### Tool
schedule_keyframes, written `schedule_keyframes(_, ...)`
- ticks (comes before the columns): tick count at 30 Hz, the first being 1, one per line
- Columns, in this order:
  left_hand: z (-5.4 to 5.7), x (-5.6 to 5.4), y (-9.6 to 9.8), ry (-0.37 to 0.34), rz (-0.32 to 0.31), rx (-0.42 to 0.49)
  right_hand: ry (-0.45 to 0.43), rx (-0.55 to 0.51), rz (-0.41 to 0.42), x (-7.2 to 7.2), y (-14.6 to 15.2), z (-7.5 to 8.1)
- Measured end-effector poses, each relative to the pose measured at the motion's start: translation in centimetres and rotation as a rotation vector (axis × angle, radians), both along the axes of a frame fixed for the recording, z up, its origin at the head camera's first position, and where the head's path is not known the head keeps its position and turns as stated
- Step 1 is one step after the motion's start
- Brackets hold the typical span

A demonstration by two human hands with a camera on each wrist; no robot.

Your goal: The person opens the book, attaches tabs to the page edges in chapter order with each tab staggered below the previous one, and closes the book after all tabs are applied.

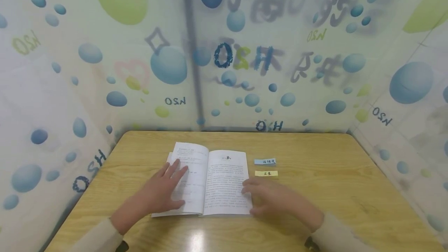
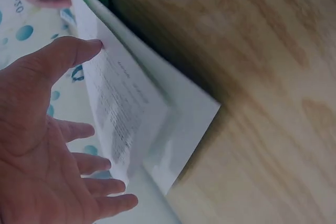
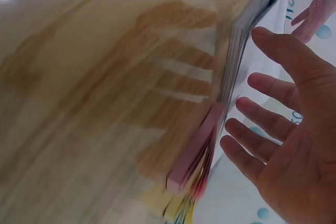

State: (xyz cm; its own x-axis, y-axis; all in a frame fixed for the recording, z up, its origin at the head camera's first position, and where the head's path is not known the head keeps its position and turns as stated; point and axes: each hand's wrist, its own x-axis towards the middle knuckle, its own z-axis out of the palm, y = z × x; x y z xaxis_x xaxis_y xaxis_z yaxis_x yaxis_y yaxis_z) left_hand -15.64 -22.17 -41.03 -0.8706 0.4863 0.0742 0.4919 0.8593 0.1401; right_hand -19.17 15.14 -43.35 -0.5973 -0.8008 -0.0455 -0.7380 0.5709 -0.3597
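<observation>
An open book (image 1: 225, 184) with printed pages lies on the wooden table. My left hand (image 1: 162, 189) is spread over the left page, its fingers extended. In the left wrist view its thumb reaches the page's edge, and a loose leaf (image 2: 184, 124) stands apart below. At the book's right edge is my right hand (image 1: 267, 197), fingers stretched and slightly bent; the right wrist view shows nothing gripped in the right hand (image 3: 299, 129). A blue paper strip (image 1: 265, 161) and a yellow paper strip (image 1: 266, 173), both with handwriting, lie just right of the book.
The wooden table (image 1: 315, 158) ends at patterned curtain-like walls (image 1: 217, 100) at the back and both sides. In the right wrist view, a pink-sided stack (image 3: 194, 150) with yellow pieces sits beside the book's page edges.
</observation>
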Motion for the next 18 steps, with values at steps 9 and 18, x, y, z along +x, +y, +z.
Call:
schedule_keyframes(9,-1.0,-0.1,2.1,-0.056,-0.085,0.050,0.035,0.022,-0.006,0.5,-1.7,-0.6)
schedule_keyframes(18,-1.6,-0.1,3.6,-0.173,-0.011,0.057,0.006,0.021,-0.028,0.7,-2.2,-0.4)
